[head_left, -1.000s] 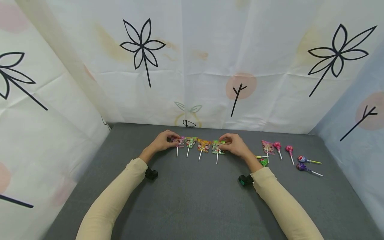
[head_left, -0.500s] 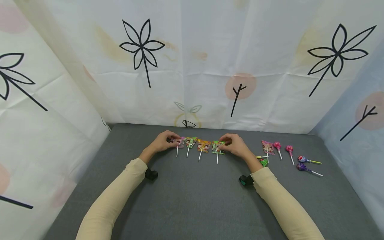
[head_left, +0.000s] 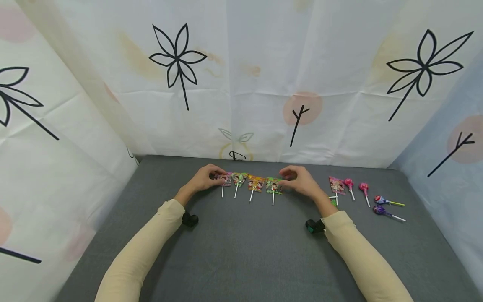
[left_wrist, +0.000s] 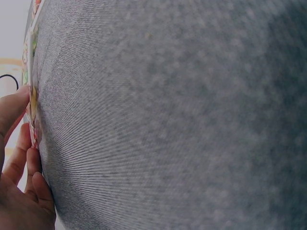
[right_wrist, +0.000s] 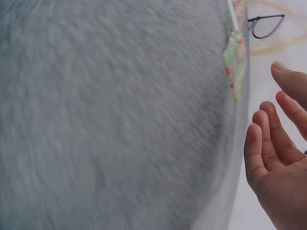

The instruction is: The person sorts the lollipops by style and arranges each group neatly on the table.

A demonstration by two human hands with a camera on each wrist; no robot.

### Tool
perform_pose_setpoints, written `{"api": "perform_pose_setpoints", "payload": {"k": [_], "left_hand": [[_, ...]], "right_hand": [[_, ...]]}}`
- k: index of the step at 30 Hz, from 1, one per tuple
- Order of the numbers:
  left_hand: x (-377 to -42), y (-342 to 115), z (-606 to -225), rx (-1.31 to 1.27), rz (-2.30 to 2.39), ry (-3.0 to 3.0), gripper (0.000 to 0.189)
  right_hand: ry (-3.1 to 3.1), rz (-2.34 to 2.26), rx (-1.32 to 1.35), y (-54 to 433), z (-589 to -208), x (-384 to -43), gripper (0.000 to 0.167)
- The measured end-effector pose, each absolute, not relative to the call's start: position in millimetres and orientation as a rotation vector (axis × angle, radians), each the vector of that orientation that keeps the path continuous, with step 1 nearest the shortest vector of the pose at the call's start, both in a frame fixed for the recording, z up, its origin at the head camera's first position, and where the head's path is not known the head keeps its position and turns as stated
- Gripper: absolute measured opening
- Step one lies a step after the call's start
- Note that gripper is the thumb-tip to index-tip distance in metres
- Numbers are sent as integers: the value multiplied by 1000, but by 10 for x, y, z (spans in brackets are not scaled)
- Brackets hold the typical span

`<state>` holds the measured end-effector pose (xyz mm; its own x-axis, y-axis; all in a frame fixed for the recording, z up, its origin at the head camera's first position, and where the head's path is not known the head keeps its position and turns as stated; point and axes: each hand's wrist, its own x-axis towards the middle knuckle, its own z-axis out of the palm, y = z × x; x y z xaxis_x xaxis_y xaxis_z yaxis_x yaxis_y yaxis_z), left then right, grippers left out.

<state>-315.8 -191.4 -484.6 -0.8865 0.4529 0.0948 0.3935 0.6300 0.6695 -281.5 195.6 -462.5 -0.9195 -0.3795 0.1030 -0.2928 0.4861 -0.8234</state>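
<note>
Flat-wrapped lollipops lie in a short row near the far edge of the table, sticks toward me. At the row's left end, my left hand pinches the wrapper of a pink lollipop between thumb and fingers; the left wrist view shows the thumb over its edge. Beside it come a green lollipop and an orange lollipop. Another green lollipop closes the row on the right. Just off its right edge is my right hand, fingers apart and holding nothing in the right wrist view.
Right of my right hand lie a pink flat-wrapped lollipop, two pink ball lollipops, a blue-and-red one and a purple one. A green one is partly hidden by the right wrist. A patterned cloth backs the grey table.
My right hand has let go of the green lollipop at the row's right end and moved slightly right. The left hand stays on the pink lollipop.
</note>
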Motion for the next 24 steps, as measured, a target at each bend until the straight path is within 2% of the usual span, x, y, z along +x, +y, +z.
{"api": "perform_pose_setpoints", "payload": {"k": [9,24], "left_hand": [[-3157,-1956,-4875,879,1170,2748,27],[-3166,-1922,-4870,763,1103,2760,29]], "right_hand": [[2577,-1558,-662,2149,-4487,-2731,34],[2603,-1653,-541,2641,-4301,-2553,31]]}}
